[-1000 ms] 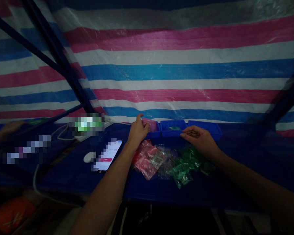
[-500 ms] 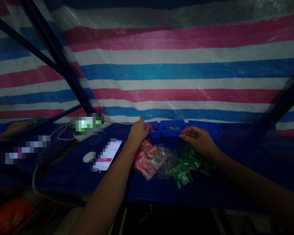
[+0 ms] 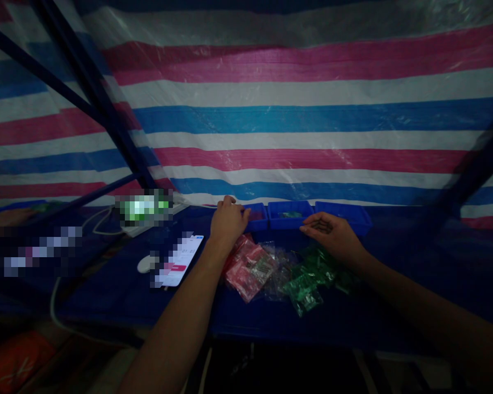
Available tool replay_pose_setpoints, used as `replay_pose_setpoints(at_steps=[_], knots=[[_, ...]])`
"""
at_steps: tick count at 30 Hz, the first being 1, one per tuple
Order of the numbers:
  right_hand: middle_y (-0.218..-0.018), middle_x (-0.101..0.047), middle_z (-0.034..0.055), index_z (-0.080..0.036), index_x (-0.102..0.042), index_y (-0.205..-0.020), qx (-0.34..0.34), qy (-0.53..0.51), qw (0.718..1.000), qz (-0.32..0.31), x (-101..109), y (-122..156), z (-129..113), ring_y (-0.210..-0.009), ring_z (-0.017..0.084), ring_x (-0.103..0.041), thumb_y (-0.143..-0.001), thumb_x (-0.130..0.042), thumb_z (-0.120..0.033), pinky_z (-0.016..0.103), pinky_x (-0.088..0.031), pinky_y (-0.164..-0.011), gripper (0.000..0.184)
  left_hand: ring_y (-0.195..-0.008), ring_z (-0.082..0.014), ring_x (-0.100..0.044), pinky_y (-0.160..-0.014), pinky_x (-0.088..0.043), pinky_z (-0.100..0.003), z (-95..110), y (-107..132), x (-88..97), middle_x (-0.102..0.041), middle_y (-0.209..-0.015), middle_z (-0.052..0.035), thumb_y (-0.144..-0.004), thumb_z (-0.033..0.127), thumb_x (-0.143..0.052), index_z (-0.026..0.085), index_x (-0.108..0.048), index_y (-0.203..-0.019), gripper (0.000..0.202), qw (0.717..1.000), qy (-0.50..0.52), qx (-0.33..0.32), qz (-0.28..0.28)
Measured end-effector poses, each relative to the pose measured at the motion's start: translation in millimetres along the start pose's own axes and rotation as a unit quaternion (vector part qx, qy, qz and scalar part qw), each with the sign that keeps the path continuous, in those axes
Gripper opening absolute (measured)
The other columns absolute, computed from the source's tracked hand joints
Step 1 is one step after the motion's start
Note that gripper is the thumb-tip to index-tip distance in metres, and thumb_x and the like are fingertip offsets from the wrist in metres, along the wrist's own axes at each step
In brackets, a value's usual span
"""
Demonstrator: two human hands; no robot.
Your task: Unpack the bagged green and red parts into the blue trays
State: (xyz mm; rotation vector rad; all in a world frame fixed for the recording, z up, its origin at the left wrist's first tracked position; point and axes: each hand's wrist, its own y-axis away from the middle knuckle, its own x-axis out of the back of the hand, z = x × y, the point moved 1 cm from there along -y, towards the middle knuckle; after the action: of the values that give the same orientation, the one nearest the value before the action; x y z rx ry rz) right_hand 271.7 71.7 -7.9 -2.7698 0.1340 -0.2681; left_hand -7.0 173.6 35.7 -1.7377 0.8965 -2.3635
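My left hand [image 3: 229,223] is at the left blue bin [image 3: 265,218], its fingers bent and closed at the bin's left side. Whatever those fingers hold, if anything, is hidden. Reddish contents show dimly inside that bin. My right hand [image 3: 332,234] hovers in front of the right blue bin [image 3: 359,220], fingers curled towards the thumb; anything pinched there is too dark to make out. Between the hands stands the middle blue bin [image 3: 291,221], with something green inside. Nearer me lie red plastic packets [image 3: 248,268], clear packets [image 3: 278,279] and green packets [image 3: 308,284].
A lit phone [image 3: 183,261] and a white round object [image 3: 148,264] lie left of my forearm on the blue table [image 3: 246,323]. Behind them, a blurred-out screen [image 3: 142,208] rests by cables. Another person's hand [image 3: 10,219] is at far left. Striped sheeting [image 3: 304,120] hangs behind.
My left hand has drawn slightly left, and its fingers look more bent beside the left bin. My right hand has barely moved. The packets lie as before.
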Motion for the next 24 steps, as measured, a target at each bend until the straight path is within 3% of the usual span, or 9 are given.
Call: replay_pose_setpoints(at_steps=[3, 6, 8, 13, 20, 24], knots=[[-0.090, -0.076, 0.0075, -0.021, -0.070, -0.096, 0.004, 0.008, 1.000, -0.002, 0.0, 0.2, 0.4, -0.085, 0.023, -0.072, -0.076, -0.081, -0.049, 0.039, -0.058, -0.081, 0.036, -0.105, -0.0293, -0.059, -0.098, -0.046, -0.039, 2.8, -0.6, 7.5, -0.065, -0.103, -0.0154, -0.097, 0.052, -0.047, 0.017, -0.076, -0.091, 0.046, 1.000, 0.023, 0.007, 0.003], [-0.089, -0.076, 0.0065, -0.021, -0.070, -0.095, 0.017, 0.029, 0.999, -0.003, -1.1, 1.5, -1.9, -0.085, 0.023, -0.072, -0.078, -0.080, -0.048, 0.038, -0.058, -0.080, 0.033, -0.087, -0.0247, -0.063, -0.086, -0.048, -0.035, 6.8, 0.2, 16.2, -0.069, -0.087, -0.0111, -0.100, 0.057, -0.037, 0.018, -0.075, -0.083, 0.057, 0.996, 0.080, -0.017, -0.033], [-0.089, -0.076, 0.0062, -0.022, -0.070, -0.095, 0.028, 0.051, 0.998, -0.008, -2.2, 2.9, -4.8, -0.085, 0.023, -0.072, -0.080, -0.078, -0.047, 0.038, -0.057, -0.081, 0.030, -0.082, -0.0226, -0.064, -0.081, -0.048, -0.033, 9.2, 2.4, 20.9, -0.072, -0.086, -0.0085, -0.101, 0.059, -0.036, 0.019, -0.076, -0.088, 0.057, 0.990, 0.120, -0.045, -0.060], [-0.090, -0.076, 0.0055, -0.023, -0.070, -0.094, 0.044, 0.088, 0.995, -0.011, -3.4, 5.1, -9.6, -0.084, 0.023, -0.072, -0.082, -0.075, -0.046, 0.039, -0.057, -0.079, 0.026, -0.092, -0.0255, -0.066, -0.085, -0.048, -0.036, 11.5, 8.6, 22.5, -0.074, -0.101, -0.0105, -0.097, 0.055, -0.050, 0.021, -0.077, -0.103, 0.044, 0.990, 0.104, -0.071, -0.069], [-0.088, -0.076, 0.0046, -0.024, -0.071, -0.093, 0.059, 0.114, 0.992, -0.011, -3.2, 5.0, -9.5, -0.083, 0.023, -0.072, -0.084, -0.073, -0.045, 0.039, -0.056, -0.079, 0.023, -0.098, -0.0276, -0.067, -0.092, -0.048, -0.040, 11.8, 14.6, 10.8, -0.075, -0.104, -0.0124, -0.099, 0.062, -0.035, 0.023, -0.077, -0.105, 0.057, 0.985, 0.083, -0.079, -0.129], [-0.088, -0.076, 0.0048, -0.024, -0.071, -0.092, 0.059, 0.127, 0.990, -0.009, -3.4, 5.6, -9.8, -0.082, 0.023, -0.072, -0.084, -0.072, -0.046, 0.039, -0.056, -0.079, 0.023, -0.097, -0.0286, -0.068, -0.092, -0.048, -0.039, 9.6, 16.1, 7.6, -0.076, -0.103, -0.0139, -0.097, 0.064, -0.039, 0.024, -0.077, -0.107, 0.056, 0.981, 0.109, -0.057, -0.151]])
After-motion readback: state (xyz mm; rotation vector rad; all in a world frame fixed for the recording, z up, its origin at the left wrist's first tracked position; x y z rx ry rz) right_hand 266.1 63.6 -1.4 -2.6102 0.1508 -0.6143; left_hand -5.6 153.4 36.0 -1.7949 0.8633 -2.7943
